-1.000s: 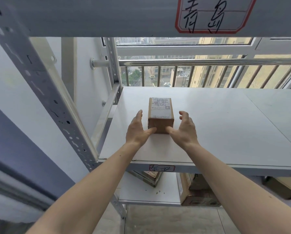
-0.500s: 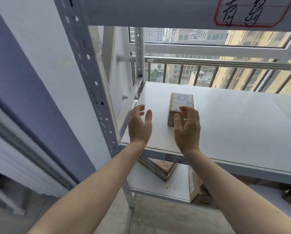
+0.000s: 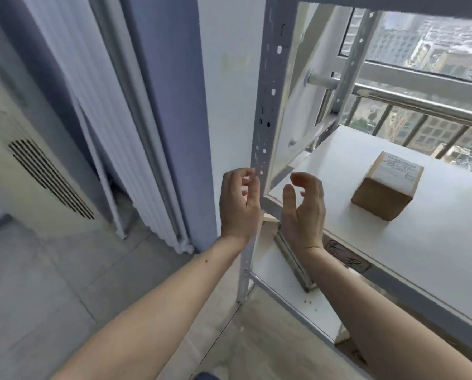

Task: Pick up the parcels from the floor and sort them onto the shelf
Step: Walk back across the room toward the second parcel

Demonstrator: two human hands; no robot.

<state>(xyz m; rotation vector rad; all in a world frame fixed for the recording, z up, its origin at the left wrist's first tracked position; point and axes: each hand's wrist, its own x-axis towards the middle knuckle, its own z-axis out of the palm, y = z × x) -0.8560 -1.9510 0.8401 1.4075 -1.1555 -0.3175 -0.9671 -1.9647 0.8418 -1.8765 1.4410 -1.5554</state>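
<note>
— Both hands were empty, then?

— Yes. The left hand (image 3: 239,204) and the right hand (image 3: 303,208) were raised palm to palm in front of the shelf's (image 3: 435,242) near left corner, fingers loosely curled and holding nothing, a narrow gap between the two hands.

— And the parcel (image 3: 385,189)?

— It sat on the white shelf board, well to the right of the hands and untouched, its printed label (image 3: 398,170) facing up. Another box (image 3: 293,259) lay on the lower board, partly hidden behind the right wrist.

— Anything beside the rack?

— A pale curtain (image 3: 111,138) hung at the left.
</note>
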